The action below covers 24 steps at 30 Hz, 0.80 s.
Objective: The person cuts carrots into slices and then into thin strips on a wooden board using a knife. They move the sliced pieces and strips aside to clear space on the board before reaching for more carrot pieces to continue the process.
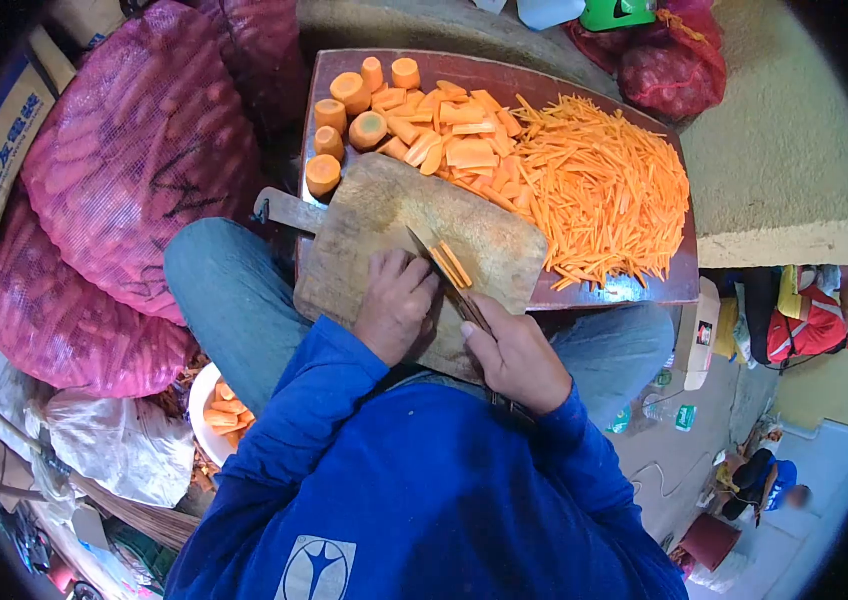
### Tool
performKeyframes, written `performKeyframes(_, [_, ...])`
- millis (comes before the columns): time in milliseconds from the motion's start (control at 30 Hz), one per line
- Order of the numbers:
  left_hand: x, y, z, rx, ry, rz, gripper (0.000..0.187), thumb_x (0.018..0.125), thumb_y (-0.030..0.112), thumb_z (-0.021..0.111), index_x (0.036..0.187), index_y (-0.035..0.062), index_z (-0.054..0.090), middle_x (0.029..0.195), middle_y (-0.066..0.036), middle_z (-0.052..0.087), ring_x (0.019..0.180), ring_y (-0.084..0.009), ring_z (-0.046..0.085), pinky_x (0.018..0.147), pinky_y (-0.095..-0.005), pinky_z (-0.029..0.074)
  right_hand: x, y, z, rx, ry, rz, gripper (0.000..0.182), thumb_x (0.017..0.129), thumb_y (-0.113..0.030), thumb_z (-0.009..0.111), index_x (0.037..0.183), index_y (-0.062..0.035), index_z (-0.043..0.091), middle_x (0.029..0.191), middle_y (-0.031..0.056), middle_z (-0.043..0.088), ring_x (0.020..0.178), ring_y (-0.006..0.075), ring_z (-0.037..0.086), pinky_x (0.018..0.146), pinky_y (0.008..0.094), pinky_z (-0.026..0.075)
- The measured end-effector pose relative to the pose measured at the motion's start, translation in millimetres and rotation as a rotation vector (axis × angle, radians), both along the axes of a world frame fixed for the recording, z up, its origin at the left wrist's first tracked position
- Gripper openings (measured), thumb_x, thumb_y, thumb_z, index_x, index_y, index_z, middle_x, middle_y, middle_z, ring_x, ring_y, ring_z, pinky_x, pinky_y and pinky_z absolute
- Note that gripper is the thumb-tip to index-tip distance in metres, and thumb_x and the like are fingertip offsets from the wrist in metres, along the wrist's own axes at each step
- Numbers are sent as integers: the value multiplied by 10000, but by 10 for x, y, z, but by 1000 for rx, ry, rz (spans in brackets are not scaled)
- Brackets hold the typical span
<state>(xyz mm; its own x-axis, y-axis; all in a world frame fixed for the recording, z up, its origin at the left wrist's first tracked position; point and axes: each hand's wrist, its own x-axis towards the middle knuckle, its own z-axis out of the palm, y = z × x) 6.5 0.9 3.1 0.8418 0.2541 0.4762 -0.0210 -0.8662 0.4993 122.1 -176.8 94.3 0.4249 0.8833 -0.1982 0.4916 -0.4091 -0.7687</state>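
My right hand (pixel 519 355) is wrapped round the handle of a knife (pixel 457 298), its blade pointing away from me over a worn wooden cutting board (pixel 364 225). A few thin carrot sticks (pixel 456 264) lie along the right side of the blade. My left hand (pixel 399 305) rests on the board left of the knife with its fingers curled under; whatever is beneath them is hidden. Beyond the board are carrot slices (pixel 469 150), several short carrot chunks (pixel 323 175) and a large heap of carrot sticks (pixel 604 190).
The board overlaps a dark red table (pixel 669 288) and sits above my knees. Large pink mesh sacks (pixel 144 170) stand on the left. A white bowl (pixel 201 405) of carrot pieces is by my left side. Another person (pixel 764 482) is far off at lower right.
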Motion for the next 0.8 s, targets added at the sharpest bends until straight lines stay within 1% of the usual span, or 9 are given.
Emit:
performKeyframes(100, [-19, -10, -81, 9, -46, 18, 258, 750, 56, 755, 991, -35, 742, 1027, -137, 656, 1015, -347, 587, 935, -497, 461, -20, -56, 23, -13, 69, -10, 372, 1058, -198, 627, 1376, -11, 579, 869, 331, 697, 854, 550, 701, 734, 597, 552])
performKeyframes(200, [-43, -12, -42, 25, 23, -2, 410, 720, 73, 761, 1118, -19, 740, 1080, -134, 648, 1057, -360, 602, 950, -490, 470, -25, -56, -43, -14, 47, -10, 372, 1059, -197, 627, 1376, -9, 577, 857, 331, 692, 841, 553, 697, 729, 596, 547])
performKeyframes(300, [-17, -14, -29, 50, 5, 21, 396, 727, 84, 759, 1108, -20, 735, 1081, -139, 642, 1061, -361, 603, 951, -493, 471, 21, 1, -158, 30, -61, 17, 371, 1060, -182, 625, 1382, -5, 579, 851, 317, 695, 829, 544, 702, 732, 569, 557])
performKeyframes(400, [3, -7, -32, 35, -18, 18, 232, 768, 51, 752, 986, -27, 740, 1028, -140, 650, 1029, -361, 578, 924, -494, 458, 7, -23, -127, 102, -46, 1, 356, 1059, -164, 627, 1371, 5, 596, 880, 299, 706, 845, 521, 717, 751, 527, 573])
performKeyframes(467, [-5, -31, -45, -68, -57, 65, 316, 744, 6, 781, 1059, -6, 754, 996, -132, 674, 974, -351, 626, 890, -462, 500, 24, -53, -114, 148, 7, -21, 343, 1058, -156, 630, 1356, 14, 609, 908, 291, 714, 862, 506, 727, 766, 506, 581])
performKeyframes(533, [1, -14, -60, -123, -107, 89, 272, 754, -13, 795, 1022, -4, 757, 974, -133, 684, 938, -346, 635, 858, -446, 510, 32, -65, -50, 204, -12, -164, 328, 1058, -152, 636, 1334, 25, 632, 982, 288, 724, 918, 482, 743, 794, 478, 584])
performKeyframes(600, [34, 2, -46, -170, -169, 101, 230, 764, -33, 809, 986, -2, 760, 952, -134, 695, 903, -341, 644, 826, -429, 520, 65, -117, 35, 102, 85, -189, 326, 1056, -146, 640, 1333, 26, 636, 1038, 294, 728, 967, 482, 748, 812, 469, 585])
performKeyframes(667, [57, -17, -19, -378, -274, 214, 148, 797, -55, 811, 923, -7, 751, 934, -139, 703, 872, -324, 655, 790, -399, 524, 31, -194, -5, 114, 15, -122, 333, 1050, -157, 647, 1336, 13, 638, 1042, 302, 731, 984, 489, 747, 819, 482, 587])
performKeyframes(800, [28, 32, -29, -495, -292, 286, 106, 819, -56, 795, 892, 4, 745, 893, -138, 683, 878, -341, 647, 775, -427, 527, -71, -218, 26, 15, 100, -37, 339, 1040, -176, 662, 1331, -2, 648, 1033, 308, 731, 979, 493, 741, 823, 497, 587])
